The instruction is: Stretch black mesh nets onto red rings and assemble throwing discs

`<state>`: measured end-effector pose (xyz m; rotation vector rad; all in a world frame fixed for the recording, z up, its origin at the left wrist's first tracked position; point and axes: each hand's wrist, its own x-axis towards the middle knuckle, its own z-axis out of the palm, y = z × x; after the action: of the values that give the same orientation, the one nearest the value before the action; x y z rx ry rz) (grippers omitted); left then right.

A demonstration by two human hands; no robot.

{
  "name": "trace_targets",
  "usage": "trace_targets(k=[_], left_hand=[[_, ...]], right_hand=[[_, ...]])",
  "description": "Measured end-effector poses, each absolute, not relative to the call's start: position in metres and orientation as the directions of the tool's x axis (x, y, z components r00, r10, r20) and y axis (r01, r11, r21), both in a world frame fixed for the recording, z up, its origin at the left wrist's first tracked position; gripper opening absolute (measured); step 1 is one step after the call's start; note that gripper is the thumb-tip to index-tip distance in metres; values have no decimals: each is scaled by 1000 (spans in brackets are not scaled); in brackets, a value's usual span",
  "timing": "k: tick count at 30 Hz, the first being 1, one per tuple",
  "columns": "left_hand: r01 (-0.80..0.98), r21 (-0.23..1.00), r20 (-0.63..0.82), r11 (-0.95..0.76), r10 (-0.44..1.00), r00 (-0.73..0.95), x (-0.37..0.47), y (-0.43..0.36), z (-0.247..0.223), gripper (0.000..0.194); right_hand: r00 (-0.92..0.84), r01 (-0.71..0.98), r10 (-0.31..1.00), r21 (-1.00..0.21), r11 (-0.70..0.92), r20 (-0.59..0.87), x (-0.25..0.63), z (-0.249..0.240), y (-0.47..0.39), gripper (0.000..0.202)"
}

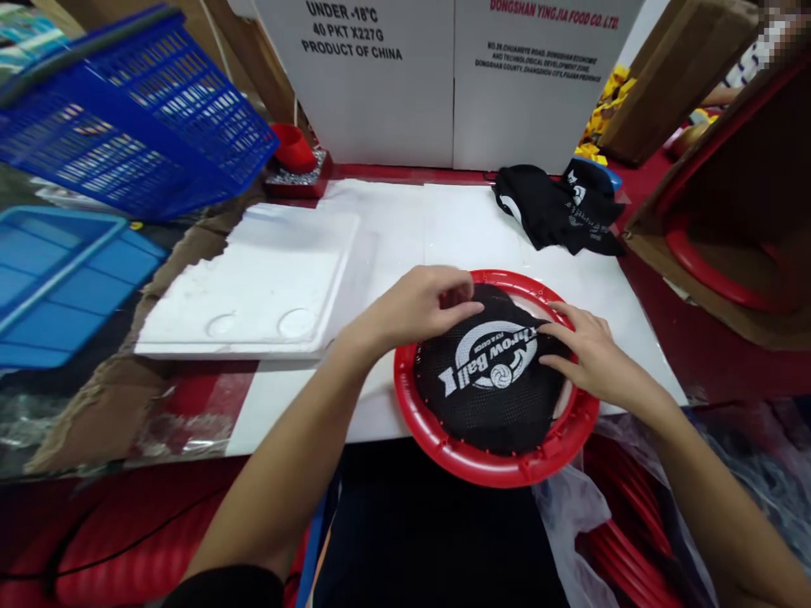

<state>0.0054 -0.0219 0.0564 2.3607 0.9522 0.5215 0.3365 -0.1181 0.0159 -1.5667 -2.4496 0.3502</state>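
A round red plastic ring (437, 439) lies tilted at the near edge of the white work surface, partly over my lap. Inside it is a black mesh (487, 422) printed with a white "Throw Ball" logo. Along the mesh's right and upper right edge, a gap shows between it and the ring. My right hand (586, 350) pinches the mesh edge between thumb and forefinger at the ring's right side. At the upper left of the ring, my left hand (431, 308) hovers over the rim and mesh, fingers curled, with thumb and forefinger apart and nothing visible between them.
Black printed mesh pieces (561, 207) lie at the back right. A white foam slab (253, 287) sits left, near a blue basket (145, 110) and a blue tray (69, 279). A red cup (293, 149) stands behind. A large carton (411, 101) blocks the back.
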Motion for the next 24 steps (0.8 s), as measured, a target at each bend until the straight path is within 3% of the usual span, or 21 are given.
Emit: trace_targets(k=[2,6,10,14,19,24], left_hand=[[509,478,250,-716,666,703,18,-18,41,25],[505,418,129,-755,600,790,20,-16,22,32],[549,466,30,-694,632,774,5,-26,28,40],[495,522,-35,-695,562,826,-1,-31,36,29],[476,692,-38,-543,631,775,-1,-24,37,18],[456,815,-38,-358,752,658,0,-16,32,15]], right_hand=[[-502,787,864,-390,478,45,332,22,-107,34],[-503,720,845,-455,525,179,321,20,-92,30],[-598,687,785,-402,605,160,313,17,-88,26],[-642,622,765,-554,553,43,316,28,-89,14],[-484,542,874,-770,337,42,324,27,-90,9],[-346,535,930,-787,307,127,326,14,-94,13]])
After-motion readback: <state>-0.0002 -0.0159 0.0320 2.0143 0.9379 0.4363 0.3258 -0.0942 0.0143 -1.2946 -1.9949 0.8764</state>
